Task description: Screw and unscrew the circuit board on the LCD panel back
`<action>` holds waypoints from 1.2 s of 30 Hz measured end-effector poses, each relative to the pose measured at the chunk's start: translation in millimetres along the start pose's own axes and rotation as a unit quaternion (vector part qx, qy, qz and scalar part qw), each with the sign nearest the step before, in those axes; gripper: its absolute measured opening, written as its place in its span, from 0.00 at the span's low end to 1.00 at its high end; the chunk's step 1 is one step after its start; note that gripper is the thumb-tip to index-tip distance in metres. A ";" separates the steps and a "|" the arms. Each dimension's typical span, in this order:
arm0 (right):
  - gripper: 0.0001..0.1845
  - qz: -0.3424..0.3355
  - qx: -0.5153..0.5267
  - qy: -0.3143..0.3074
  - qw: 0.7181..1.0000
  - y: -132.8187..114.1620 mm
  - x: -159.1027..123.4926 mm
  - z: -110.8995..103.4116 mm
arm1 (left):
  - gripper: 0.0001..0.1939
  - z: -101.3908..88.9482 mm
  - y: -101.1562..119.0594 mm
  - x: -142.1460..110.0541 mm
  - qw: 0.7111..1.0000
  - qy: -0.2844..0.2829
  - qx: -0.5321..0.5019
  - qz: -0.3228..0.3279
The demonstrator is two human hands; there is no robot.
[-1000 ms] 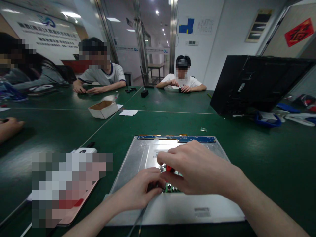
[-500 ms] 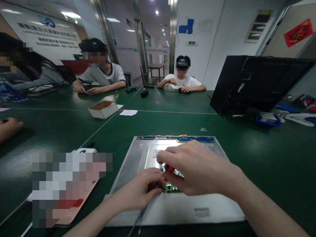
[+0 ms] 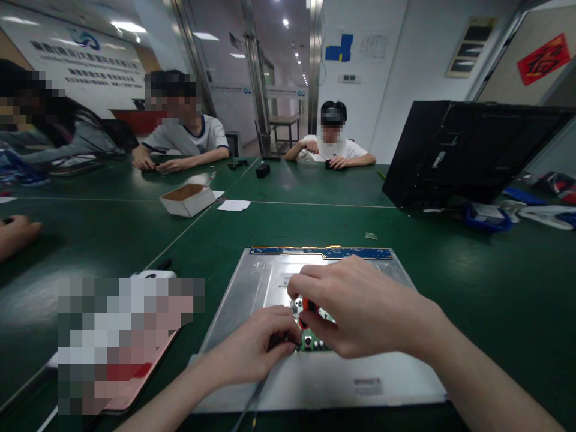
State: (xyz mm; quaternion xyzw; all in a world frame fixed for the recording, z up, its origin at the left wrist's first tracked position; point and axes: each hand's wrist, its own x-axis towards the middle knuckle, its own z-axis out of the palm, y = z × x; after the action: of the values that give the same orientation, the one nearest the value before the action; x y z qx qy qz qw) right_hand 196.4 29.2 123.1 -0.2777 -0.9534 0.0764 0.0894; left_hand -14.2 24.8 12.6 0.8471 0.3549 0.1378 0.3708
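Note:
A flat silver metal panel (image 3: 378, 384) lies in front of me, with a blue circuit strip (image 3: 292, 251) along its far edge. My right hand (image 3: 360, 306) is closed around the red and black handle of a screwdriver (image 3: 308, 305), above a green circuit board (image 3: 310, 344) on the panel. The tool's tip is hidden. My left hand (image 3: 265, 339) is at the board's left edge, thumb and fingers curled together; what they pinch, if anything, is hidden. Below it, a thin dark cable (image 3: 252, 401) runs toward me over the panel's near edge.
To the left lies a pink-edged phone-like object (image 3: 157, 354), partly blurred out. A white open box (image 3: 189, 201) and a paper slip (image 3: 234, 205) are farther off. A black monitor (image 3: 463, 150) stands right, beside a blue tray (image 3: 488, 219). Other people sit across and left.
My right hand and the screwdriver handle have shifted or turned very slightly. My left hand, the panel and the board stay in place.

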 end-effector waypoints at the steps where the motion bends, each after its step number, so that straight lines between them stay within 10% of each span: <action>1: 0.03 0.002 0.000 0.004 1.000 0.4 0.4 0.0 | 0.05 0.0 -0.1 -0.2 1.000 0.001 0.002 0.000; 36: 0.03 0.012 -0.002 -0.002 1.000 0.4 0.0 0.8 | 0.06 1.8 -4.8 -1.0 1.000 -0.006 -0.012 -0.005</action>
State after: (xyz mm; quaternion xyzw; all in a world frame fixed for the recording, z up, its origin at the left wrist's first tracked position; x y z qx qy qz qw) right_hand 196.4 29.5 122.3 -0.2894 -0.9503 0.0757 0.0863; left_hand -16.5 25.4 8.0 0.8415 0.3553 0.1356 0.3836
